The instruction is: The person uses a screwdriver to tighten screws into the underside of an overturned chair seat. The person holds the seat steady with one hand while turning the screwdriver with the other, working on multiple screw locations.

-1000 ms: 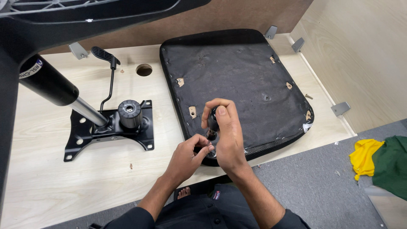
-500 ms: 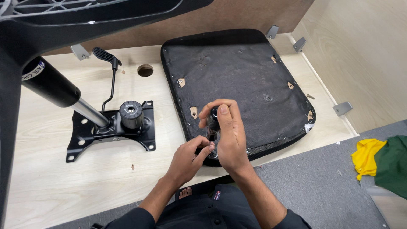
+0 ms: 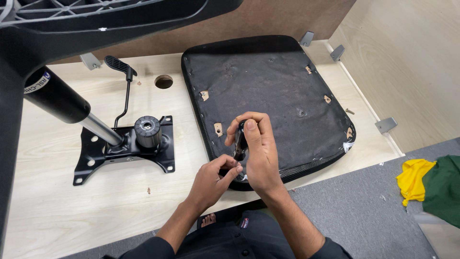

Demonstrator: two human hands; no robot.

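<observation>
Your right hand (image 3: 261,153) is gripping a stubby screwdriver (image 3: 239,141) upright over the seat (image 3: 273,91) near its front edge, while your left hand (image 3: 213,180) is pinching its tip. It looks light, rigid and short; keep holding the fat handle.

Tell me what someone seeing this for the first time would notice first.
Probably the two hands at the middle: the right hand grips a dark tool upright over the near edge of an upturned black seat cushion, and the left hand pinches at its tip. To the left, a black metal chair mechanism plate with a gas cylinder lies on the pale wooden board.
</observation>
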